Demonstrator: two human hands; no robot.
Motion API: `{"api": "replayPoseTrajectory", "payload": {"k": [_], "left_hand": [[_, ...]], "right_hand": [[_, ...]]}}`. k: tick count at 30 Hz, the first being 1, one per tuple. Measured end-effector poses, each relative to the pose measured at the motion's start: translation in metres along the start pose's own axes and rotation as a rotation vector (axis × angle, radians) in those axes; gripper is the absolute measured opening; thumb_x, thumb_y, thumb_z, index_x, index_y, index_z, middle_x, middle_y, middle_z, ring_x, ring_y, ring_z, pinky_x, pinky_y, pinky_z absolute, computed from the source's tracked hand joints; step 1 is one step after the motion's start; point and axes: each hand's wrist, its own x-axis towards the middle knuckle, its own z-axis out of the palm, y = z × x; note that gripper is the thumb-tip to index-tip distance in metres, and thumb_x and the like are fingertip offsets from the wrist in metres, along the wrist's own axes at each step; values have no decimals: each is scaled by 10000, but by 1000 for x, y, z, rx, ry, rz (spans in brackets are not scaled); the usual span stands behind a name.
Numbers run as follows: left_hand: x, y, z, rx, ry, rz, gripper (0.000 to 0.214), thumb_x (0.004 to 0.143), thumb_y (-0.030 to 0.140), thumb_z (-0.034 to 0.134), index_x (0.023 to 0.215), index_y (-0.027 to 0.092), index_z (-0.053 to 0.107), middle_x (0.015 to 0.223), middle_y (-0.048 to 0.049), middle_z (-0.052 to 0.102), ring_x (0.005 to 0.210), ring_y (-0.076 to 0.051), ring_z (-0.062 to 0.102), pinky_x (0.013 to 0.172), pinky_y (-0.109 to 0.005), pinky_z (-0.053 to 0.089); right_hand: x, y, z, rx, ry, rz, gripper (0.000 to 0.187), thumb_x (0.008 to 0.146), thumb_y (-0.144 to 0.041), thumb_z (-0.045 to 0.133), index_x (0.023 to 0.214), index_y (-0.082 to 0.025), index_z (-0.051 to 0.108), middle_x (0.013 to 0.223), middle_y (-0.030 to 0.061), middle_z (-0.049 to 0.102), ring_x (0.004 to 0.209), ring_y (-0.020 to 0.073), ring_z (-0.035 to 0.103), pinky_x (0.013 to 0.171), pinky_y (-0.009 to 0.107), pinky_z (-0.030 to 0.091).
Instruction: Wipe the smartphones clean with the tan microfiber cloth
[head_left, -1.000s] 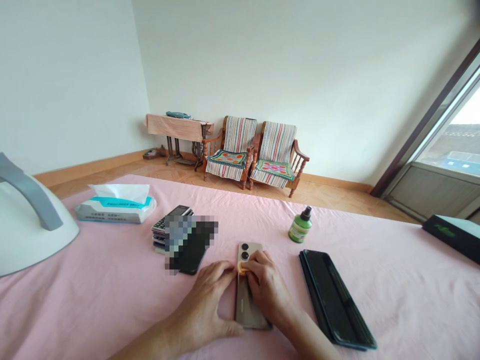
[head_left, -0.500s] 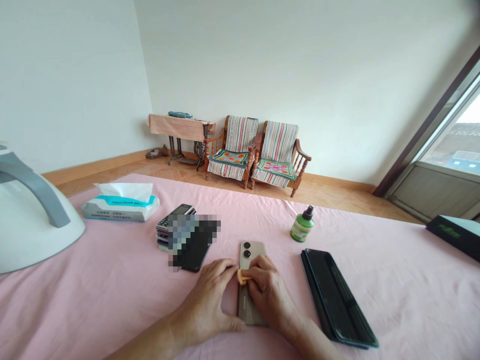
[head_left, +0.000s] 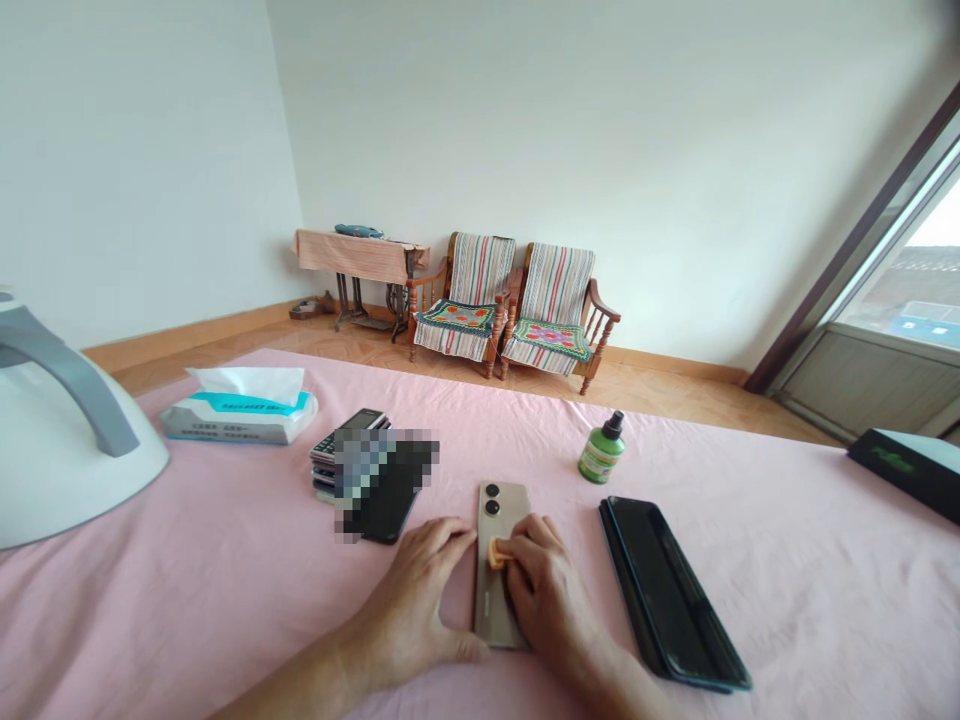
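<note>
A gold-beige smartphone point(head_left: 501, 515) lies back side up on the pink cloth, its two round camera lenses at the far end. My left hand point(head_left: 420, 600) steadies it, fingertips at the left edge and thumb at the near end. Pinched in my right hand point(head_left: 551, 585) is a small folded yellow-orange cloth point(head_left: 496, 553), pressed on the middle of the phone's back. That hand covers part of the phone's right side. To the right lie two stacked dark tablets or large phones point(head_left: 675, 590). A green spray bottle point(head_left: 602, 450) with a black top stands beyond them.
A pack of tissues point(head_left: 240, 415) and a stack of phones point(head_left: 352, 440), partly pixelated, sit left on the pink tablecloth point(head_left: 225, 560). At the left edge stands a white and grey appliance point(head_left: 67, 440). A black box point(head_left: 900, 475) is at the far right. Two chairs point(head_left: 551, 300) stand beyond.
My right hand has slid the yellow-orange cloth slightly right, from the phone's left edge to the middle of its back. My left hand stays in place beside the phone.
</note>
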Motion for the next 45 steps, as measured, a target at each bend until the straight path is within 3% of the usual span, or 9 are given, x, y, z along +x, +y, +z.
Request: {"api": "replayPoseTrajectory", "payload": {"k": [3, 9, 14, 19, 26, 31, 36, 39, 45], "left_hand": [[0, -1, 1, 2, 12, -4, 974, 454, 556, 875, 1292, 196, 533, 1305, -133, 501, 1209, -370, 444, 1037, -504, 350], [0, 5, -4, -14, -20, -5, 958, 493, 575, 852, 1314, 208, 520, 1309, -133, 505, 1210, -372, 443, 1043, -521, 337], [-1, 3, -3, -14, -4, 1, 952, 494, 605, 838, 1307, 218, 529, 1308, -132, 507, 1216, -383, 438, 1042, -534, 332], [0, 2, -3, -21, -4, 29, 942, 521, 621, 820, 1320, 223, 519, 1303, -133, 511, 1202, -373, 451, 1035, -525, 341], [0, 3, -4, -4, -10, 32, 938, 522, 632, 815, 1310, 212, 527, 1303, -137, 509, 1201, -371, 450, 1034, -514, 345], [0, 6, -6, -9, -14, 29, 932, 533, 628, 811, 1319, 222, 521, 1304, -134, 510, 1202, -370, 449, 1033, -516, 345], [0, 6, -6, -16, -16, 29, 932, 528, 634, 812, 1309, 209, 533, 1301, -135, 513, 1203, -372, 447, 1037, -513, 344], [0, 2, -4, -8, -5, 39, 937, 524, 642, 810, 1304, 204, 534, 1302, -135, 510, 1199, -367, 450, 1035, -503, 350], [-1, -9, 5, 23, 26, 78, 976, 524, 690, 781, 1324, 200, 512, 1314, -145, 494, 1199, -374, 445, 1041, -511, 339]], "right_hand": [[-9, -3, 1, 19, -19, -6, 295, 719, 68, 494, 711, -193, 630, 808, 35, 542, 801, 178, 519, 673, 267, 429], [0, 1, 0, 11, 53, 22, 296, 811, 19, 460, 793, -198, 661, 853, 55, 566, 826, 187, 518, 722, 288, 438], [-5, 4, 2, 21, 15, 12, 251, 758, 25, 488, 695, -191, 602, 806, 38, 550, 801, 182, 513, 689, 286, 426], [0, 12, -3, 29, 82, 28, 294, 805, 0, 446, 833, -190, 669, 829, 52, 565, 812, 181, 529, 714, 285, 440], [-9, 10, -6, -6, 33, 53, 244, 698, 30, 475, 650, -188, 572, 757, 29, 545, 760, 168, 527, 659, 258, 419], [-1, 15, -8, 24, 91, 61, 284, 791, -17, 443, 796, -188, 668, 794, 38, 557, 755, 163, 549, 685, 262, 443], [-6, 9, -11, -26, 63, 72, 236, 696, 28, 472, 638, -185, 556, 732, 19, 531, 723, 159, 529, 641, 249, 411], [-9, 5, -11, -15, 47, 65, 232, 690, 31, 476, 639, -184, 549, 733, 15, 538, 718, 153, 532, 637, 241, 407], [27, 25, -11, -24, 138, 101, 251, 814, -54, 449, 776, -167, 670, 773, 43, 578, 739, 167, 563, 662, 262, 429]]}}
